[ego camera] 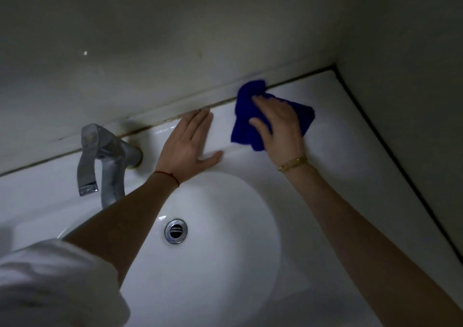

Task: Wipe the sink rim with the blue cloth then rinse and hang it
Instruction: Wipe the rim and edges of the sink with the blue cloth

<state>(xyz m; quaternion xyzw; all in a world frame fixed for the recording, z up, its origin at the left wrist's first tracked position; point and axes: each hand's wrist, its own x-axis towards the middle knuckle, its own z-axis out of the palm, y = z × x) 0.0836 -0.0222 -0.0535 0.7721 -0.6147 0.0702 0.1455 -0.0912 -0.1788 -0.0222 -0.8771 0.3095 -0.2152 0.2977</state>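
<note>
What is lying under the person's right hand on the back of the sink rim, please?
The blue cloth lies bunched under the right hand, which presses it onto the sink rim. The rim beneath the cloth is covered.

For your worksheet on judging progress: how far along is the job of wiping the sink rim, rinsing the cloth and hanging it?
Nothing looks finished. In hand: the right hand presses the blue cloth on the back rim by the wall, and the left hand rests flat beside it. Left: the rim by the tap, then rinsing and hanging; no water runs.
</note>
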